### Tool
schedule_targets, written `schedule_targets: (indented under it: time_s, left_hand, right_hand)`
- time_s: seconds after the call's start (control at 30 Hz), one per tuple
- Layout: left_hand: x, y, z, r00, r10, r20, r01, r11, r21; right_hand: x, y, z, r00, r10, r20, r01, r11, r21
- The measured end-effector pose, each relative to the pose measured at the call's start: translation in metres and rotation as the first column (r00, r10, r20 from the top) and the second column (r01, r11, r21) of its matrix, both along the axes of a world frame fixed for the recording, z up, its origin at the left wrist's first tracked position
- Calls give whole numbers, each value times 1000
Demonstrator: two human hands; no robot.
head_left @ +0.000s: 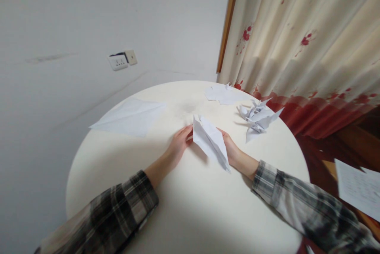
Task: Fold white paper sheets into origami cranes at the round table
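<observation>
A folded white paper [211,141], long and pointed, stands near the middle of the round bench [184,202]. The left hand [178,147] meets it at nine o'clock, its grip pinching the paper's edge with the fingertips. The right hand [233,151] is at three o'clock, mostly hidden behind the paper; I cannot tell its grip. At one o'clock lies a crumpled folded piece [257,118], at twelve a torn sheet [222,94], at ten a flat sheet [129,118].
</observation>
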State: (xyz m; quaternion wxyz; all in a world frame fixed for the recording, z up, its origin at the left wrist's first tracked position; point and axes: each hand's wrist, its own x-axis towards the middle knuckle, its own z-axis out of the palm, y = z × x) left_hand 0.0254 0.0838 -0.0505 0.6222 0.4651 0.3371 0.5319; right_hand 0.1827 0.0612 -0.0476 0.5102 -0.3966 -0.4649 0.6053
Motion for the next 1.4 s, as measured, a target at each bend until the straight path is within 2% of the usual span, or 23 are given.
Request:
schedule_targets:
  time_s: [0.1, 0.17, 0.27, 0.4, 0.63, 0.73, 0.87, 1.0, 1.17, 1.3, 1.4]
  left_hand:
    - [0, -2, 6, 1000, -5, 23, 5, 1000, -6]
    - [0, -4, 11, 998, -56, 39, 57, 998, -14]
    - [1, -7, 18, 988, -139, 70, 142, 989, -43]
    - [1, -13, 23, 975, -182, 124, 196, 975, -105]
    - [1, -12, 20, 960, -209, 185, 231, 967, -104]
    - [1, -7, 15, 956, -222, 191, 240, 968, -75]
    - [1, 3, 0, 956, -202, 212, 205, 979, 7]
    - [1, 8, -10, 955, -201, 219, 211, 977, -23]
    - [0, 1, -2, 965, -194, 174, 205, 978, -45]
    - [-1, -5, 8, 976, -187, 108, 201, 971, -127]
    - [-1, -7, 12, 978, -187, 97, 200, 969, -143]
  right_hand:
    - [0, -1, 1, 994, 28, -109, -30, 999, -20]
    - [-1, -1, 1, 986, 37, -163, -42, 999, -28]
    - [0, -2, 1, 977, 24, -210, -35, 998, -52]
    - [0, -2, -1, 972, -10, -235, -8, 997, -79]
    - [-3, -2, 3, 963, -77, -259, 56, 995, -87]
    - [-2, -2, 3, 955, -58, -292, 44, 997, -56]
    - [-1, -3, 4, 955, -9, -297, -2, 999, -38]
    - [-1, -4, 7, 962, 63, -265, -63, 998, 7]
    - [-1, -5, 10, 960, 125, -251, -120, 992, 36]
    - [-1, -7, 13, 958, 172, -232, -164, 985, 52]
    - [-1, -7, 13, 957, 176, -231, -172, 984, 38]
